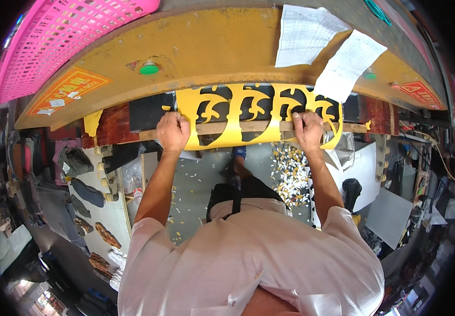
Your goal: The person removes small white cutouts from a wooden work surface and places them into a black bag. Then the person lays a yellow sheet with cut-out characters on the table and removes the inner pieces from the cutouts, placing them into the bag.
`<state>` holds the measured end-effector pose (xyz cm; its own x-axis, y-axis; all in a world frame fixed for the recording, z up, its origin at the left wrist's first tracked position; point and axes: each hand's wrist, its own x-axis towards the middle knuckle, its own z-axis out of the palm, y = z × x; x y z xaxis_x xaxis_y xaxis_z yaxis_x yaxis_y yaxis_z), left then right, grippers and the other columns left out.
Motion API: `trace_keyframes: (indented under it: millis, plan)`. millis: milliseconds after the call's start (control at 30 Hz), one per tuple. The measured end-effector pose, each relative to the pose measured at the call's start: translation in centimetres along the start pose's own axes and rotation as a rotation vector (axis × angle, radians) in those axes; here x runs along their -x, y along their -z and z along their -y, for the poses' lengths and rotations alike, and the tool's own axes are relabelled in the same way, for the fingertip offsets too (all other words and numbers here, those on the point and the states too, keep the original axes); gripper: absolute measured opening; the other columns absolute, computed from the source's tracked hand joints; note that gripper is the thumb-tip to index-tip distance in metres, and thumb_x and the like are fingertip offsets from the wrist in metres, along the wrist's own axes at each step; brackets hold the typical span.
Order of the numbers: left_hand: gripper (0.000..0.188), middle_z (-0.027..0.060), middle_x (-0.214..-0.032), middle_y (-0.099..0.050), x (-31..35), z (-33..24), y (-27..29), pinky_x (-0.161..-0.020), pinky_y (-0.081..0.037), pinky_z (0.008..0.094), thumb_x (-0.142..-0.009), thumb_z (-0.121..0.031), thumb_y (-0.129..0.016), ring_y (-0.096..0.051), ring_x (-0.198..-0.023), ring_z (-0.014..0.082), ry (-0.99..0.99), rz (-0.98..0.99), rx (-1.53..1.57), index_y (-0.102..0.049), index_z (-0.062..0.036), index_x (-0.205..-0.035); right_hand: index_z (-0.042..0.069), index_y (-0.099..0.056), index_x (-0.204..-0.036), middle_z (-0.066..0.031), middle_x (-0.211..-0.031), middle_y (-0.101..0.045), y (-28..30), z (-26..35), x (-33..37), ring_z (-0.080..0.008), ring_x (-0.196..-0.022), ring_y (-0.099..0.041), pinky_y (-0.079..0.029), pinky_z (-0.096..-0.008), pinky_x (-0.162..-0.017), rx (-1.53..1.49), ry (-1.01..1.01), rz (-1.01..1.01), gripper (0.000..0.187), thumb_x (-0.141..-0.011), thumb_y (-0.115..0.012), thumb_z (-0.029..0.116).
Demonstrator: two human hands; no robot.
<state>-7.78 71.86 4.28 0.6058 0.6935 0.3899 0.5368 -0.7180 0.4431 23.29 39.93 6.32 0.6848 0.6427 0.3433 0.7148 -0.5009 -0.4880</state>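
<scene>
A yellow sheet (232, 138) with a row of large curved cut-out openings lies along the front of the machine bed, its near edge sagging over a wooden strip (361, 127). My left hand (173, 130) is closed on the sheet's left end, fingers curled over the edge. Toward the right end, my right hand (308, 126) grips the same sheet, thumb pointing away from me. Through the openings shows a black board (148, 112). Small yellow curved pieces stand inside some openings; whether they are joined to the sheet I cannot tell.
A wide ochre machine beam (211, 58) spans above the bed, with a green button (149, 68) and two hanging paper sheets (309, 37). At the upper left is a pink perforated basket (75, 45). White and yellow scraps (290, 176) litter the floor. Shoe-sole shapes (87, 193) lie at left.
</scene>
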Motion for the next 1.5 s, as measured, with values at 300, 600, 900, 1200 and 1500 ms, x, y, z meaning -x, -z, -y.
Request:
trace_keyframes:
  millis: [300, 600, 900, 1200, 1500]
  plan:
    - [0.014, 0.0049, -0.08, -0.056, 7.8, -9.0, 3.9, -0.066, -0.046, 0.0328, -0.099, -0.004, -0.054, -0.053, -0.073, 0.0159, 0.36, -0.058, 0.822, -0.056, -0.0002, -0.086, 0.004, -0.068, -0.134, -0.0265, -0.138, -0.061, 4.6, 12.2, 1.9, -0.0432, -0.131, -0.057, -0.046, -0.0488, -0.111, -0.028, -0.103, 0.185, 0.059, -0.088, -0.081, 0.039]
    - [0.022, 0.0181, -0.07, -0.055, 13.2, -15.2, 0.4, -0.06, -0.045, 0.042, -0.099, -0.007, -0.049, -0.054, -0.061, 0.0348, 0.076, -0.035, 0.746, -0.053, 0.0004, -0.08, 0.015, -0.07, -0.137, -0.0231, -0.153, -0.051, -0.1, 17.8, 6.0, -0.0489, -0.128, -0.053, -0.047, -0.05, -0.111, -0.096, 0.0, 0.306, 0.071, -0.071, -0.087, 0.036]
    - [0.043, 0.0212, -0.111, -0.073, 16.3, -19.0, 4.3, -0.086, -0.059, 0.0379, -0.108, -0.029, -0.061, -0.075, -0.097, 0.0303, 0.716, 0.367, 0.946, -0.058, 0.0051, -0.133, -0.003, -0.059, -0.149, -0.0107, -0.128, -0.071, 7.9, 12.3, 9.2, -0.0171, -0.11, -0.066, -0.05, -0.0301, -0.104, -1.136, -0.62, 0.355, 0.074, -0.081, -0.079, 0.018]
    - [0.068, 0.0282, -0.144, -0.054, 12.2, -22.2, 1.6, -0.105, -0.054, 0.0464, -0.096, -0.034, -0.074, -0.059, -0.13, 0.0446, -0.162, 0.792, 0.62, -0.048, 0.0047, -0.144, -0.004, -0.056, -0.15, -0.0115, -0.129, -0.07, 7.1, 12.0, 10.6, -0.0198, -0.111, -0.067, -0.053, -0.0317, -0.099, -1.386, -0.598, 0.37, 0.069, -0.086, -0.072, 0.016]
    - [0.032, 0.0114, -0.095, -0.075, 11.4, -4.9, 19.6, -0.067, -0.061, 0.0266, -0.11, -0.023, -0.055, -0.071, -0.07, 0.0171, 0.745, 1.002, 0.664, -0.071, 0.0025, -0.121, 0.002, -0.042, -0.158, -0.018, -0.129, -0.066, 7.0, 10.7, 10.0, -0.0296, -0.102, -0.072, -0.061, -0.0394, -0.09, -1.763, -0.644, 0.302, 0.082, -0.086, -0.072, 0.027]
